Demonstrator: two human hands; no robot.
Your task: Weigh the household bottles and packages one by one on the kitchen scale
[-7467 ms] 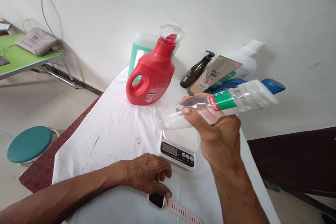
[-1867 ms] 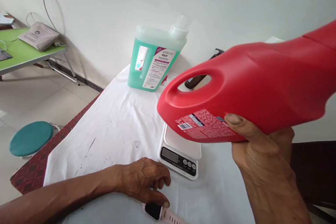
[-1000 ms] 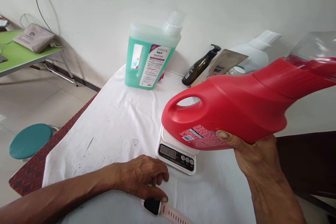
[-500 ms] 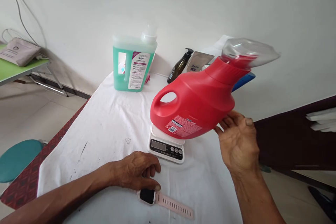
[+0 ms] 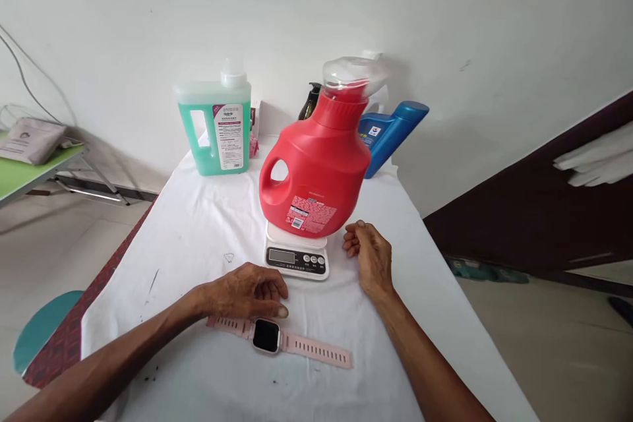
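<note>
A big red jug point(image 5: 316, 168) is standing upright on a small white scale point(image 5: 297, 254), in the middle of the worktop point(image 5: 198, 237), which is wearing a white cloth. A clear plastic cap point(image 5: 352, 72) is sitting on top of the jug. The right hand point(image 5: 368, 257) is lying on the cloth just beside the scale, on its right side. Its fingers are curling loosely and it is holding nothing. It is not touching the jug. The left hand point(image 5: 247, 291) is resting flat on the cloth in front of the scale, with its fingers bending down a little. It is holding nothing too, but its fingertips are touching a pink watch point(image 5: 277, 337) that is lying stretched out on the cloth. At the back, by the wall, a green jug point(image 5: 217, 128) is standing upright. A blue bottle point(image 5: 390, 135) is leaning behind the red jug, and a dark pump bottle point(image 5: 309, 100) is peeking out there too.
</note>
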